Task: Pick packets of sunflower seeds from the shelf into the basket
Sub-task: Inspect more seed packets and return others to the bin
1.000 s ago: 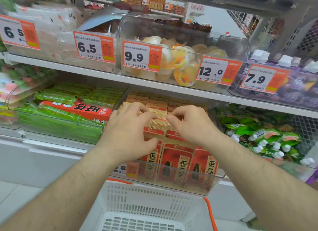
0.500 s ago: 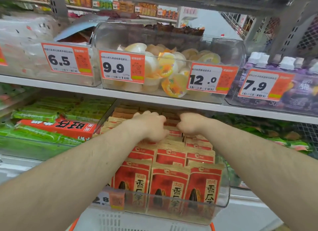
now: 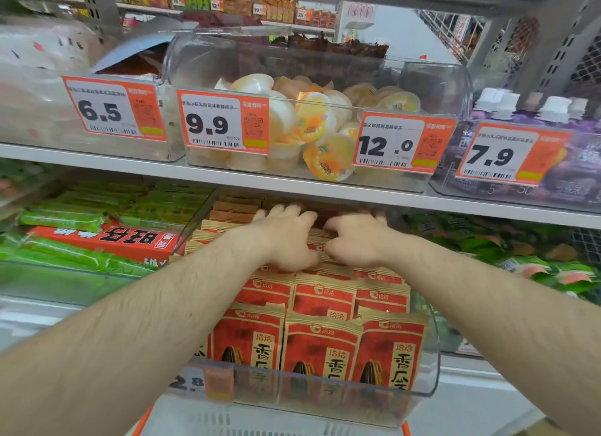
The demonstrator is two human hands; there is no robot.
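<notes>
Red and tan sunflower seed packets stand in rows inside a clear plastic bin on the lower shelf. Both my arms reach deep into the bin, under the upper shelf. My left hand lies over the back rows with its fingers curled over the packet tops and its thumb pressed against them. My right hand sits right beside it, its fingers clamped on packet tops in the same rows. The white basket with an orange rim shows just below the bin's front.
The upper shelf edge runs close above my hands and carries a clear bin of jelly cups with orange price tags. Green packets and a red box fill the bin to the left. Green pouches lie to the right.
Both hands have moved from the middle rows farther back into the bin. The view has closed in on the shelf, so less of the basket shows.
</notes>
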